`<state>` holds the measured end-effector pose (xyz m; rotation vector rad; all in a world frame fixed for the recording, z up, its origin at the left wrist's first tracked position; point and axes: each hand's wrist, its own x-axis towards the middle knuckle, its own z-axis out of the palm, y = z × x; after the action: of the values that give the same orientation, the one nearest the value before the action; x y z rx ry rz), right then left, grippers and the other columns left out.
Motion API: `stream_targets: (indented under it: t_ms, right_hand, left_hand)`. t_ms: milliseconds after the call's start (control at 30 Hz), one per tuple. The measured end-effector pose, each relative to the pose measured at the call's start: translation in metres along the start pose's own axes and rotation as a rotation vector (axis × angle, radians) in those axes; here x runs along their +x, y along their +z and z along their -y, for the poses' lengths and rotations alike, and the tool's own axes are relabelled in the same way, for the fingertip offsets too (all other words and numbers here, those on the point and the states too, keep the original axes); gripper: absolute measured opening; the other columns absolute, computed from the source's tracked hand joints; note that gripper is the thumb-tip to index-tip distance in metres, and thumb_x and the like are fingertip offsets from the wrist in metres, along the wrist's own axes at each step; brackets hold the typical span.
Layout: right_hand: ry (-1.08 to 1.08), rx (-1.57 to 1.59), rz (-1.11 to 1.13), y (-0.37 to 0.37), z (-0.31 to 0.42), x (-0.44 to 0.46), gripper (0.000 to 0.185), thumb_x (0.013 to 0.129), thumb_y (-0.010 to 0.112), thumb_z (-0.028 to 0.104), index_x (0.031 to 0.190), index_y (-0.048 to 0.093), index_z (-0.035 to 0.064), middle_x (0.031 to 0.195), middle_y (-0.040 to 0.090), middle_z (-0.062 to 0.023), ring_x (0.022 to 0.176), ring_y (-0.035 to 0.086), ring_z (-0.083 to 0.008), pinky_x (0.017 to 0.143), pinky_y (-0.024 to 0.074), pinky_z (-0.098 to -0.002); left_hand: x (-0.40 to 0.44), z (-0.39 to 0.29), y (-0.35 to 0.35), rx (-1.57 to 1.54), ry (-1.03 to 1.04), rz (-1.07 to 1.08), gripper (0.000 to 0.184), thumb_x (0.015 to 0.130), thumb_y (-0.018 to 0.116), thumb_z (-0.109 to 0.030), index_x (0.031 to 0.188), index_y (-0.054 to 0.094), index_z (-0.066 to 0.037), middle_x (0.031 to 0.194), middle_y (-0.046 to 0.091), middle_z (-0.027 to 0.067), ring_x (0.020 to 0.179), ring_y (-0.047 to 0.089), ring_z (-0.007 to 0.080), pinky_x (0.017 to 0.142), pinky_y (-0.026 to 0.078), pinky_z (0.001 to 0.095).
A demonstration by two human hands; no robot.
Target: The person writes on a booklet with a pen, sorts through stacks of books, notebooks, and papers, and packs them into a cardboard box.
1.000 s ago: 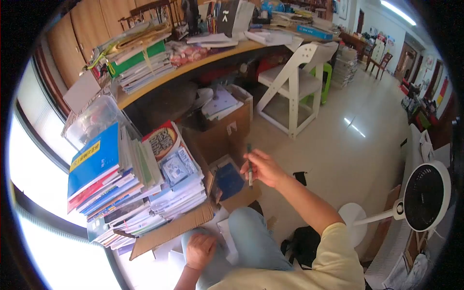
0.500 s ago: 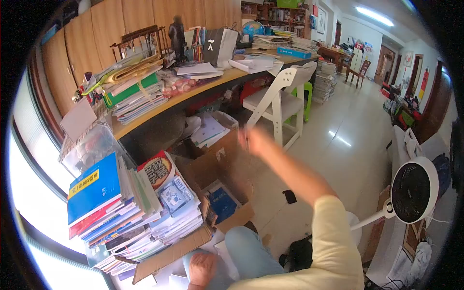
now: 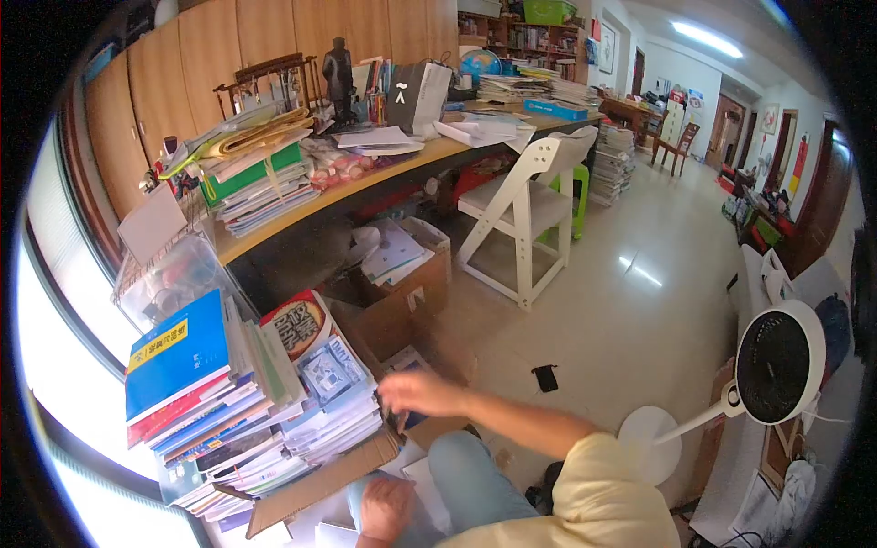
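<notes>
My right hand [image 3: 420, 393] reaches over the open cardboard box on the floor, just right of the book stacks. Its fingers are apart and point left and down, with nothing seen in them. Beneath it, partly hidden, is a blue-covered book [image 3: 413, 420] in the box. My left hand [image 3: 385, 508] rests on my left leg, its fingers curled in, with no object showing in it. A stack of books and papers topped by a grey-blue booklet [image 3: 329, 373] stands nearest my right hand. Left of it, a taller stack bears a blue book [image 3: 178, 352] with a yellow label.
A cardboard box with papers [image 3: 416, 288] stands under the long desk [image 3: 365, 181]. Beyond it is a white chair [image 3: 521, 215]. A black pouch [image 3: 545, 377] lies on the tiled floor, and a white fan [image 3: 779, 361] stands at the right. A cardboard flap [image 3: 320, 484] edges the stacks.
My right hand has swung down and left, from in front of the chair to the box beside the stacks. My left hand stays on my leg.
</notes>
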<state>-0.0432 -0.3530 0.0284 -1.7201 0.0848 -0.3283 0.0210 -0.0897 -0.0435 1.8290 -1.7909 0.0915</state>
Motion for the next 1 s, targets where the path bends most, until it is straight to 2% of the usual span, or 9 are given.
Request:
stream_targets:
  t_ms: [67,133,400,500,600,667,733,833,1000]
  right_hand:
    - [-0.027,-0.29,-0.045,0.036,-0.025,-0.035,0.029,0.094,0.055,0.015,0.119,0.055,-0.0002,0.109,0.064,-0.0112,0.094,0.063,-0.0183,0.082,0.0509,-0.0317]
    - [0.031,-0.404,0.037,0.05,-0.027,-0.057,0.028,0.093,0.055,0.013,0.117,0.057,0.0003,0.108,0.065,-0.0139,0.095,0.063,-0.0229,0.083,0.0498,-0.0334]
    - [0.18,-0.524,-0.127,0.058,-0.063,-0.086,0.025,0.092,0.053,0.016,0.112,0.06,0.0017,0.099,0.066,-0.0157,0.092,0.064,-0.0271,0.08,0.0493,-0.0364]
    - [-0.015,-0.553,-0.251,0.068,-0.067,-0.088,0.018,0.089,0.056,0.014,0.102,0.06,0.0017,0.091,0.065,-0.0188,0.084,0.064,-0.0312,0.071,0.0485,-0.0404]
    - [-0.045,-0.543,-0.257,0.074,-0.087,-0.096,0.014,0.086,0.054,0.006,0.099,0.06,0.0018,0.08,0.061,-0.0166,0.073,0.059,-0.0307,0.068,0.0466,-0.0398]
    - [0.121,-0.556,-0.228,0.083,-0.052,-0.101,0.021,0.089,0.058,0.011,0.107,0.062,0.0012,0.099,0.069,-0.013,0.087,0.066,-0.0257,0.079,0.0518,-0.0339]
    - [0.11,-0.741,-0.251,0.092,-0.031,-0.094,0.018,0.088,0.059,0.01,0.104,0.064,0.0038,0.093,0.069,-0.0135,0.083,0.066,-0.0275,0.072,0.0517,-0.0337]
    - [-0.012,-0.813,-0.249,0.089,-0.04,-0.088,0.017,0.087,0.061,0.01,0.103,0.064,0.0056,0.091,0.068,-0.0136,0.081,0.065,-0.0298,0.069,0.0509,-0.0347]
    - [0.01,-0.57,-0.303,0.089,-0.048,-0.082,0.016,0.091,0.058,0.008,0.104,0.063,0.001,0.087,0.069,-0.0109,0.078,0.066,-0.0181,0.071,0.0516,-0.029]
  left_hand:
    - [0.002,-0.004,-0.003,-0.014,-0.01,0.008,0.016,0.073,0.063,-0.014,0.088,0.067,-0.013,0.083,0.067,0.0068,0.081,0.063,0.026,0.084,0.046,0.04]
    - [0.002,-0.006,-0.005,-0.03,-0.021,0.018,0.016,0.072,0.064,-0.014,0.087,0.067,-0.013,0.083,0.067,0.0067,0.081,0.063,0.0262,0.084,0.046,0.0401]
    - [0.0,-0.011,-0.006,-0.138,-0.039,-0.063,0.017,0.07,0.066,-0.007,0.087,0.066,-0.011,0.084,0.067,0.0084,0.081,0.062,0.0288,0.081,0.047,0.0409]
    - [-0.008,-0.011,-0.013,-0.2,-0.059,-0.236,0.014,0.073,0.065,-0.005,0.087,0.065,-0.009,0.086,0.067,0.0097,0.083,0.062,0.0301,0.078,0.047,0.0414]
    - [-0.04,-0.014,-0.019,-0.28,-0.324,-0.375,0.014,0.08,0.062,-0.003,0.094,0.065,-0.006,0.096,0.067,0.0122,0.09,0.062,0.0318,0.081,0.047,0.0408]
    - [-0.061,-0.014,-0.033,-0.331,-0.496,-0.441,0.018,0.082,0.061,-0.001,0.1,0.064,-0.003,0.104,0.065,0.0142,0.094,0.061,0.0321,0.085,0.047,0.039]
    - [-0.099,-0.014,-0.035,-0.313,-0.606,-0.496,0.021,0.082,0.061,0.0,0.103,0.063,-0.002,0.107,0.064,0.0149,0.096,0.061,0.0317,0.086,0.047,0.0376]
    - [-0.135,-0.004,-0.026,-0.389,-0.819,-0.625,0.025,0.083,0.06,0.003,0.108,0.061,-0.001,0.105,0.064,0.0126,0.092,0.063,0.0233,0.08,0.05,0.0312]
    - [-0.142,0.005,-0.076,-0.42,-0.823,-0.764,0.022,0.088,0.056,0.003,0.109,0.062,-0.001,0.102,0.065,0.01,0.092,0.063,0.017,0.081,0.049,0.028]
